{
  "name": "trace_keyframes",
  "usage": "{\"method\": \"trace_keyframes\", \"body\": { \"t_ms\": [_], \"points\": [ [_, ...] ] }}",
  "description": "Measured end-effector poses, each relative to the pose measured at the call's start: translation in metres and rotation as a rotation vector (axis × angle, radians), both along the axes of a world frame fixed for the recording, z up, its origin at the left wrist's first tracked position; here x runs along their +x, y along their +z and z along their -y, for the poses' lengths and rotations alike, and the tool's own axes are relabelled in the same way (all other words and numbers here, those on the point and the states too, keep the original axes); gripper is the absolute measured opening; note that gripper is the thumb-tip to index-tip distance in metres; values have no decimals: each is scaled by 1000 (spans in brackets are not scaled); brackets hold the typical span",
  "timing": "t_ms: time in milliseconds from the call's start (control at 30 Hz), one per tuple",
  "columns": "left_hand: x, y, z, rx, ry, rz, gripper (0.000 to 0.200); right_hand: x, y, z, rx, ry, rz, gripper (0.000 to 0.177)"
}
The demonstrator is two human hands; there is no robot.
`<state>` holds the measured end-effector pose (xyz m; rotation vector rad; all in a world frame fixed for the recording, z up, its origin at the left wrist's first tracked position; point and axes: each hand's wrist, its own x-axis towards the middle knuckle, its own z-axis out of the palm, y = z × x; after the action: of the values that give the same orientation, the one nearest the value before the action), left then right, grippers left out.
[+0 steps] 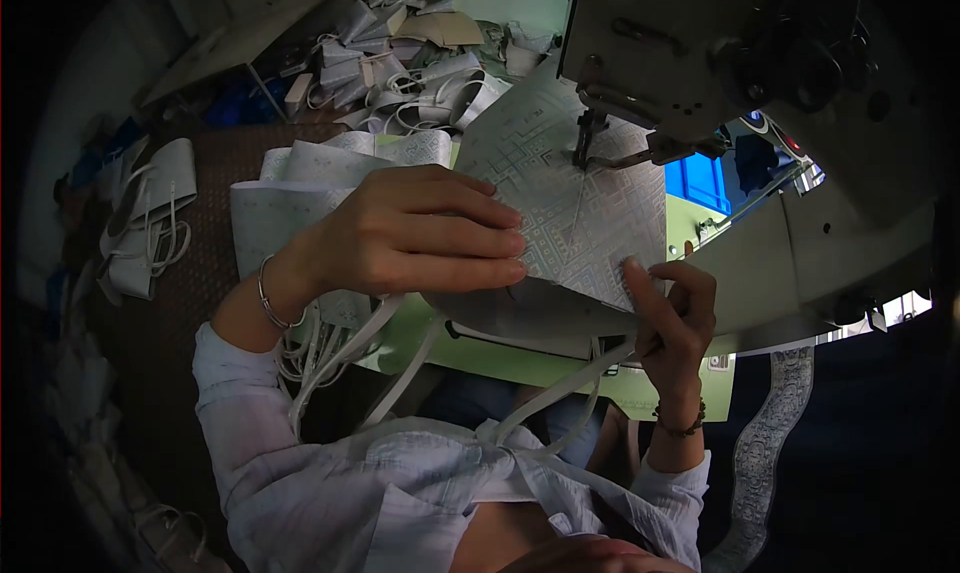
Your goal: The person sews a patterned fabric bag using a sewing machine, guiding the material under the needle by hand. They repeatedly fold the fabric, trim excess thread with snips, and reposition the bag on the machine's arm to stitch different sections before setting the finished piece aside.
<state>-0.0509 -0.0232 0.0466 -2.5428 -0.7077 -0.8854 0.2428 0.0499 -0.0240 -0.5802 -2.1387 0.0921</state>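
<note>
A silver-white patterned panel (560, 213) lies under the presser foot (590, 138) of a sewing machine (680, 63). My left hand (430, 231) reaches across its near left edge, fingers together on top and the thumb mostly hidden beneath. At the near right corner, my right hand (675, 318) grips the edge, one digit on the upper face and the others curled. The panel's near edge is lifted towards me. White straps (405, 373) hang below the hands; where they join is hidden.
Similar patterned pieces (335, 173) are stacked left of the machine. A heap of strapped pieces (400, 73) lies behind, and more (155, 218) rest at the left. The green machine bed (690, 388) shows under the work. A patterned ribbon (770, 453) hangs at the right.
</note>
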Motion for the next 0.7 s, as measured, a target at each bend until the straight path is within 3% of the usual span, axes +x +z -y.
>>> {"method": "trace_keyframes", "body": {
  "t_ms": [433,700],
  "points": [
    [-7,5,-23,-63,-1,23,19,-5,3,-20,22,-23,9,68],
    [-11,8,-37,-56,47,4,27,-9,6,-29,-34,-23,29,63]
  ]
}}
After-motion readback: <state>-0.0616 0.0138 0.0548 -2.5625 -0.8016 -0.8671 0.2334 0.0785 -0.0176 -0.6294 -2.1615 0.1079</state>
